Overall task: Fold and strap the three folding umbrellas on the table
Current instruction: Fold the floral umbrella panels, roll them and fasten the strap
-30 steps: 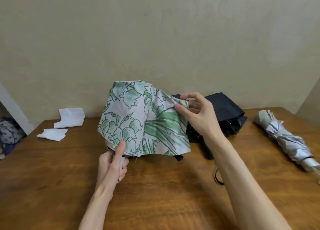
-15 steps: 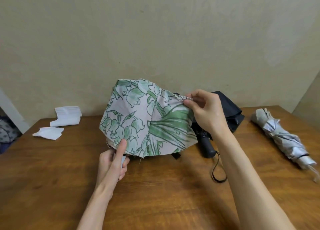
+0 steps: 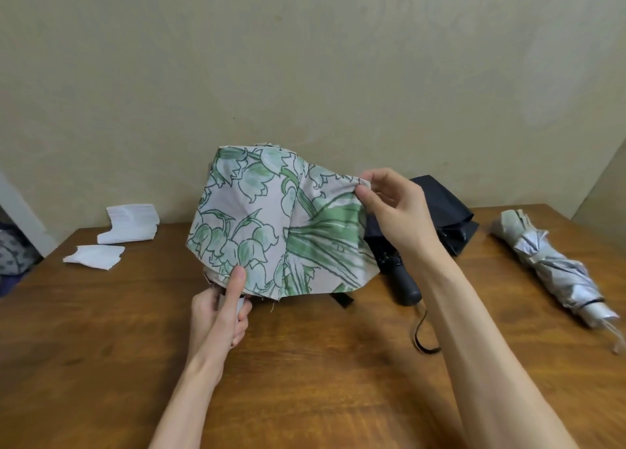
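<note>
A floral umbrella (image 3: 271,225), pale with green leaf print, is held up over the middle of the wooden table (image 3: 305,364), its canopy loose and spread. My left hand (image 3: 220,313) grips its white handle from below, thumb up against the cloth. My right hand (image 3: 393,208) pinches a fold at the canopy's right edge. Behind my right arm lies a black umbrella (image 3: 440,211), loosely collapsed, with its black handle and wrist loop (image 3: 420,333) toward me. A silver-grey umbrella (image 3: 555,269) lies rolled and strapped at the right.
White folded papers (image 3: 130,223) and a smaller sheet (image 3: 95,257) lie at the table's back left. A beige wall stands right behind the table. A patterned bag (image 3: 13,252) sits off the left edge.
My right hand has drawn the canopy's edge up and to the right, spreading the cloth wider. The left hand keeps its grip on the handle.
</note>
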Action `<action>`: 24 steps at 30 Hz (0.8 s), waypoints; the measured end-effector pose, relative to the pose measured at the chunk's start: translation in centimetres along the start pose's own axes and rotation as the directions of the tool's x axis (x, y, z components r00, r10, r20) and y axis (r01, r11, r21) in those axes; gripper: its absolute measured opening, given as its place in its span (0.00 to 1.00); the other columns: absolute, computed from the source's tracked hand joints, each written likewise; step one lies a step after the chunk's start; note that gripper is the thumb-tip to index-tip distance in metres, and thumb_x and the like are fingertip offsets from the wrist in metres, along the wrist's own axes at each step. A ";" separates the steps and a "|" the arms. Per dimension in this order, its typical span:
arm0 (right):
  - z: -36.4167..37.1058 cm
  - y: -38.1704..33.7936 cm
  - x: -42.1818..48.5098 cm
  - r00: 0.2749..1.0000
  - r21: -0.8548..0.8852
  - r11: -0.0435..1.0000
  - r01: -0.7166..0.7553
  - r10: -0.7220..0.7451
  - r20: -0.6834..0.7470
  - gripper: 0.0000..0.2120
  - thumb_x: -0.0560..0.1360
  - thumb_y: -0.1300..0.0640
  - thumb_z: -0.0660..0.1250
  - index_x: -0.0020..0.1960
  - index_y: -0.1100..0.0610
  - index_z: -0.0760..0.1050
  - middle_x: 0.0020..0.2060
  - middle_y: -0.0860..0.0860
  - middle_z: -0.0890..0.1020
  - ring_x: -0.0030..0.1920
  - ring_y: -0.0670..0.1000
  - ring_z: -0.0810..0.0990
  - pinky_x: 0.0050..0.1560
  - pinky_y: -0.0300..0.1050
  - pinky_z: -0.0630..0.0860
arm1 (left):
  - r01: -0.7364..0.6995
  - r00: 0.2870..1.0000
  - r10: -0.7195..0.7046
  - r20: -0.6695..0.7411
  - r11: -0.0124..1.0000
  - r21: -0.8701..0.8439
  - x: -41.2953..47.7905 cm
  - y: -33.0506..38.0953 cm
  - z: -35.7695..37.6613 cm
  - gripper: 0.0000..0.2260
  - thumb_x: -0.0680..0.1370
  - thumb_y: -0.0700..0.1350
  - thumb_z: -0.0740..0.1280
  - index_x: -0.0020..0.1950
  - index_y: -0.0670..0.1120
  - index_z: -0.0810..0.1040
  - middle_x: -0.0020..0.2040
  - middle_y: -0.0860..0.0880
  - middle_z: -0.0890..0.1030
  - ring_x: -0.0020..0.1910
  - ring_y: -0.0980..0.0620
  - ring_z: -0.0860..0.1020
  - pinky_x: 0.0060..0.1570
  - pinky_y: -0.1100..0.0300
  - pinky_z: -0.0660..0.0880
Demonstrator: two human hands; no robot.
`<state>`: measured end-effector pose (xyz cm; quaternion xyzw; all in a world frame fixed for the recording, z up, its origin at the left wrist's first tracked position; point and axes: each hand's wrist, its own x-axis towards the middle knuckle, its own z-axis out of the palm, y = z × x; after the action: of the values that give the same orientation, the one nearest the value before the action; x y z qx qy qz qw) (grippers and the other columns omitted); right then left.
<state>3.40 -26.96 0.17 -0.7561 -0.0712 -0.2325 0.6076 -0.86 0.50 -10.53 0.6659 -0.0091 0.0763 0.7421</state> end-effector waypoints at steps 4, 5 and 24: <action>-0.7 0.3 -0.2 0.983 -0.258 0.964 -0.068 0.109 0.148 0.06 0.79 0.51 0.77 0.49 0.53 0.84 0.39 0.54 0.87 0.37 0.45 0.85 0.42 0.39 0.80 | -0.008 0.999 0.008 -0.035 1.000 -0.013 0.1 0.2 -0.3 0.33 0.71 0.72 0.71 0.46 0.40 0.77 0.35 0.42 0.67 0.25 0.54 0.62 0.22 0.63 0.55; -0.8 0.5 -0.2 0.987 -0.379 0.924 -0.048 0.101 0.123 0.07 0.79 0.49 0.76 0.47 0.51 0.83 0.36 0.50 0.86 0.36 0.45 0.83 0.39 0.38 0.77 | -0.011 0.999 0.010 -0.045 1.000 -0.018 0.1 0.2 -0.4 0.32 0.71 0.72 0.71 0.46 0.40 0.78 0.35 0.42 0.67 0.25 0.54 0.62 0.22 0.63 0.55; 1.6 1.6 -1.4 0.875 -0.046 0.904 -0.425 0.424 0.233 0.09 0.79 0.54 0.77 0.51 0.60 0.86 0.45 0.53 0.89 0.46 0.49 0.86 0.51 0.41 0.83 | -0.033 0.991 0.016 -0.131 0.991 -0.129 0.0 0.8 -0.4 0.33 0.73 0.72 0.68 0.51 0.41 0.78 0.29 0.49 0.68 0.22 0.55 0.62 0.22 0.66 0.56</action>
<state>3.25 -25.56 -2.11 -0.7736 0.0233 -0.0012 0.6332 -1.03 0.95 -9.74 0.6092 0.0259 0.1279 0.7822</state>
